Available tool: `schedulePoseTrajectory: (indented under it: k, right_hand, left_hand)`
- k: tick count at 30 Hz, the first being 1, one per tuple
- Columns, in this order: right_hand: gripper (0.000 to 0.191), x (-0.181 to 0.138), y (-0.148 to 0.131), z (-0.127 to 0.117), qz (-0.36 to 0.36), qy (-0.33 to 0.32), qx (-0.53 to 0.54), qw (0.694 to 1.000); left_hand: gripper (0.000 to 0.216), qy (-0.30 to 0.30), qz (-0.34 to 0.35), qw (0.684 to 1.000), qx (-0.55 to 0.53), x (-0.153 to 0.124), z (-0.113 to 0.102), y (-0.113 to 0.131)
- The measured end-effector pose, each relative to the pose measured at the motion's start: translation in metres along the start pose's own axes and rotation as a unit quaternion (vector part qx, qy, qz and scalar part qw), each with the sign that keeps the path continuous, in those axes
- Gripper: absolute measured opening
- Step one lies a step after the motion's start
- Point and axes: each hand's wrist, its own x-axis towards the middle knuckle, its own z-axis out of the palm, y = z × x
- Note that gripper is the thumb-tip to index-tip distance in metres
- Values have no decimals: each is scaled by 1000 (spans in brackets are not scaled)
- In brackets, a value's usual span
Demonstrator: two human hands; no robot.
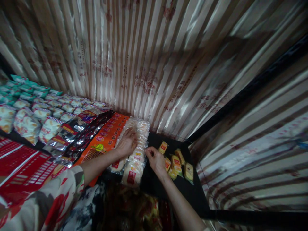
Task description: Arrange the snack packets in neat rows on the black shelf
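Two rows of clear-wrapped round white crackers (131, 175) with red labels lie side by side on the black shelf. My left hand (127, 142) rests palm down on these packets, fingers stretched over the upper part of the rows. To their right, my right hand (156, 160) has thumb and fingertips pinched at the clear wrapper edge of the right-hand row. Several small yellow snack packets (176, 164) lie loosely beside and behind my right hand, one of them partly covered by it.
An orange snack bag (109, 131) and dark shiny packs (81, 136) lie to the left. Farther left stand rows of white bags (50, 128) and green bags (22, 86). A red crate (26, 163) is at lower left. Striped sheeting (144, 64) and a black post (240, 91) bound the shelf.
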Motion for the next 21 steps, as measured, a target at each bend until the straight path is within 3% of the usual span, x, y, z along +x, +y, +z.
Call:
schedulePoseTrajectory:
  k: [3, 6, 9, 13, 18, 21]
  right_hand:
    - [30, 0, 0, 4, 7, 15, -3, 1000]
    - [32, -1, -1, 6, 14, 15, 0, 1000]
    - [32, -4, -5, 2, 20, 22, 8, 1000]
    - [34, -14, -11, -12, 66, 38, -19, 997]
    - [29, -28, -7, -15, 57, -83, -21, 995]
    - [25, -30, -3, -8, 37, -56, 13, 998]
  left_hand:
    - [12, 24, 27, 999, 14, -20, -9, 12]
    - [17, -34, 84, 995, 42, -43, -12, 23]
    - [20, -64, 90, 992, 66, -55, -9, 28]
    - [20, -62, 67, 993, 76, -53, -3, 28]
    - [18, -65, 69, 993, 74, -50, -1, 27]
    - [19, -61, 66, 993, 72, -50, 0, 26]
